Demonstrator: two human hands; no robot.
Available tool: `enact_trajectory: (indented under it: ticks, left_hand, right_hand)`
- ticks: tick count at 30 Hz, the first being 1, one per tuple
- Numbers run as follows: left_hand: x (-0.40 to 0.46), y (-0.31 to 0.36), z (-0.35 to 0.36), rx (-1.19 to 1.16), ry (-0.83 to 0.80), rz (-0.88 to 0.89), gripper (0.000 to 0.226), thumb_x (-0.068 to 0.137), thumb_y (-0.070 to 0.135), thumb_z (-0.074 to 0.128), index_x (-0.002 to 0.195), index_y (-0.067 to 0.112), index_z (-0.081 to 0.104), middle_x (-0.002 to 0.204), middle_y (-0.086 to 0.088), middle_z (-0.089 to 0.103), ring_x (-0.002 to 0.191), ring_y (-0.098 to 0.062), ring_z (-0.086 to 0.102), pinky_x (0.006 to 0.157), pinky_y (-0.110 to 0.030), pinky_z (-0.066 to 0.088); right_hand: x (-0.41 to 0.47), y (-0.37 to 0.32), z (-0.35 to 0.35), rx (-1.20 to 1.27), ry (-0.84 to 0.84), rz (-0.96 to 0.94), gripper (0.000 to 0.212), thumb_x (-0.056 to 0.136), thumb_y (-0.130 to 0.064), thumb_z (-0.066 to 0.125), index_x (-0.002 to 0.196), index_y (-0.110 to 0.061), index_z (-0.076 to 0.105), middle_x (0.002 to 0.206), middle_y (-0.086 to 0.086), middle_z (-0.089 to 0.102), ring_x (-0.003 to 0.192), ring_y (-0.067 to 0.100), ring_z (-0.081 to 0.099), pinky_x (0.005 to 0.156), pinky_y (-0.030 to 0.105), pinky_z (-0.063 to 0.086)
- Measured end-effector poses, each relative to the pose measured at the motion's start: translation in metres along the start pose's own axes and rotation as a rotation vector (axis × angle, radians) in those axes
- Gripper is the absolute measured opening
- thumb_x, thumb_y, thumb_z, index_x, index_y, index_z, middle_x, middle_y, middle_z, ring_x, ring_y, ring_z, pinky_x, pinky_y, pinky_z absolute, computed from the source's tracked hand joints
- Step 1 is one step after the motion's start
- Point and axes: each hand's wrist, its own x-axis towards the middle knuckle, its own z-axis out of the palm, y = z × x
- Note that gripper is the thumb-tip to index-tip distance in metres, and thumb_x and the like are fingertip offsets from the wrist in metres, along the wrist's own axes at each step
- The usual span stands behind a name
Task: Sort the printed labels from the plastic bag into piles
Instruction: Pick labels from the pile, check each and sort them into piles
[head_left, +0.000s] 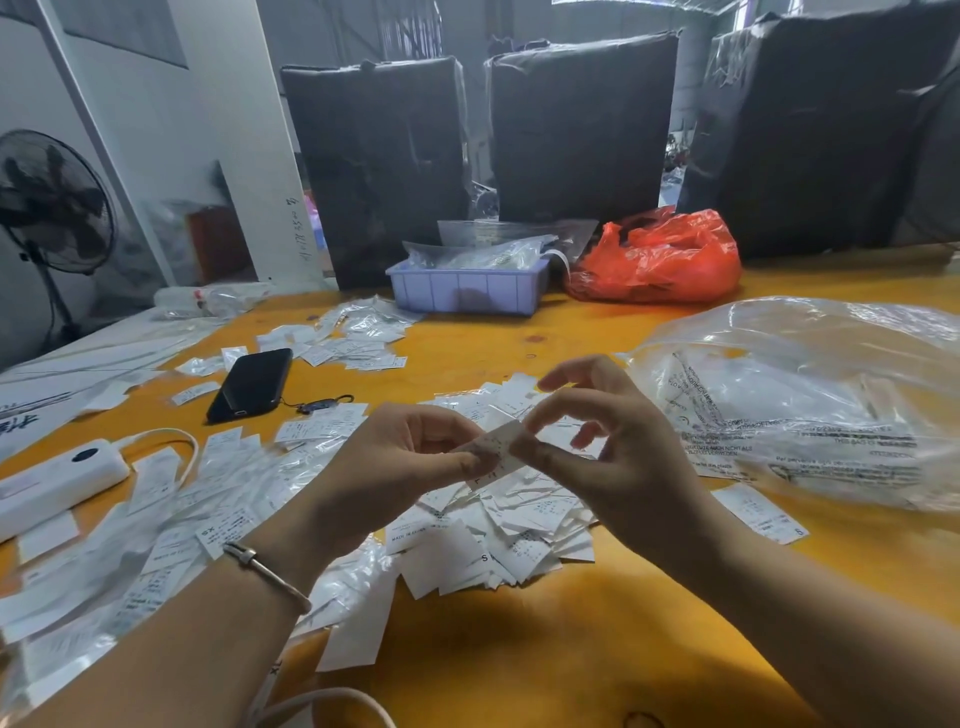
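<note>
Pinching one small printed label (500, 448) between them, the left hand (410, 457) and the right hand (602, 447) hold it above the loose heap of labels (509, 530) on the yellow desk (571, 665). The left thumb and fingertips grip its left end; the right thumb and forefinger grip its right end, the other right fingers curled loosely. Just right of the right hand lies a big clear plastic bag (810, 395), crumpled, with printed warning text. Farther back, a lilac tray (467, 291) holds clear packets, beside a red bag (660, 260).
</note>
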Motion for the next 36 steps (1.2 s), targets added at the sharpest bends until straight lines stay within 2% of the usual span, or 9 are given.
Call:
enact_trajectory:
  ticks: [6,12,17,21,24,26,28,33,36]
  left_hand:
    - [-0.002,0.002,-0.002,-0.009,0.002,-0.035,0.02,0.071,0.026,0.078,0.088,0.014,0.078,0.094,-0.004,0.077,0.094,-0.016,0.071,0.079,-0.018,0.054]
    - [-0.001,-0.001,-0.004,0.052,0.117,-0.047,0.015,0.078,-0.002,0.075,0.088,0.009,0.072,0.084,-0.009,0.077,0.087,-0.021,0.074,0.08,-0.035,0.054]
    - [-0.002,0.0,-0.004,0.024,0.121,-0.009,0.028,0.077,-0.003,0.077,0.099,0.011,0.068,0.087,-0.01,0.075,0.083,-0.023,0.074,0.072,-0.026,0.058]
    - [-0.002,0.001,-0.001,-0.002,0.082,0.034,0.042,0.078,-0.001,0.076,0.114,0.016,0.063,0.091,-0.009,0.076,0.081,-0.023,0.074,0.071,-0.019,0.055]
    - [-0.003,0.004,0.0,-0.013,0.062,0.055,0.048,0.074,0.01,0.079,0.118,0.018,0.062,0.09,-0.008,0.076,0.079,-0.022,0.073,0.072,-0.02,0.056]
    - [-0.003,0.005,0.0,-0.024,0.04,0.054,0.049,0.071,0.012,0.079,0.117,0.017,0.063,0.089,-0.01,0.076,0.077,-0.023,0.073,0.071,-0.022,0.056]
    - [-0.004,0.006,0.001,-0.013,0.006,0.046,0.048,0.07,0.013,0.08,0.116,0.015,0.064,0.086,-0.011,0.076,0.074,-0.024,0.072,0.069,-0.023,0.056]
    - [-0.004,0.006,0.003,0.01,-0.045,0.04,0.047,0.069,0.015,0.081,0.113,0.013,0.065,0.081,-0.012,0.074,0.07,-0.022,0.069,0.067,-0.025,0.055]
    - [-0.002,0.004,0.001,0.003,-0.005,0.047,0.046,0.067,0.018,0.082,0.11,0.015,0.068,0.08,-0.01,0.074,0.07,-0.02,0.069,0.068,-0.023,0.055]
  right_hand:
    - [0.006,0.006,-0.008,0.394,0.06,0.242,0.012,0.08,-0.016,0.074,0.072,-0.021,0.066,0.091,0.004,0.069,0.081,0.011,0.061,0.067,0.028,0.048]
    - [0.012,0.013,-0.017,0.678,0.131,0.436,0.011,0.09,-0.004,0.061,0.082,-0.01,0.054,0.071,0.009,0.067,0.051,0.019,0.062,0.047,0.02,0.044]
    - [0.01,0.02,-0.02,0.522,0.159,0.365,0.035,0.089,0.002,0.059,0.112,-0.024,0.058,0.069,0.013,0.07,0.054,0.018,0.065,0.049,0.021,0.047]
    - [0.009,0.02,-0.019,0.253,0.151,0.299,0.037,0.09,0.008,0.049,0.091,-0.018,0.075,0.069,0.006,0.069,0.052,0.007,0.06,0.049,0.016,0.045]
    - [0.011,0.016,-0.017,0.269,0.032,0.385,0.015,0.089,-0.013,0.062,0.084,-0.014,0.076,0.072,-0.001,0.072,0.061,0.007,0.062,0.053,0.016,0.046]
    - [0.011,0.011,-0.018,0.314,-0.124,0.412,0.035,0.079,-0.047,0.065,0.082,-0.014,0.077,0.08,-0.001,0.074,0.069,0.011,0.063,0.058,0.022,0.046]
    - [0.009,0.008,-0.016,0.311,-0.234,0.385,0.052,0.067,-0.062,0.063,0.079,-0.013,0.077,0.08,0.004,0.074,0.071,0.015,0.062,0.063,0.027,0.045]
    - [0.006,0.007,-0.01,0.363,-0.245,0.277,0.017,0.079,-0.021,0.075,0.075,-0.004,0.076,0.071,0.022,0.068,0.06,0.012,0.055,0.058,0.021,0.043]
    - [0.007,0.009,-0.011,0.383,-0.259,0.302,0.01,0.081,-0.013,0.073,0.077,-0.004,0.076,0.075,0.026,0.068,0.062,0.014,0.055,0.062,0.027,0.042]
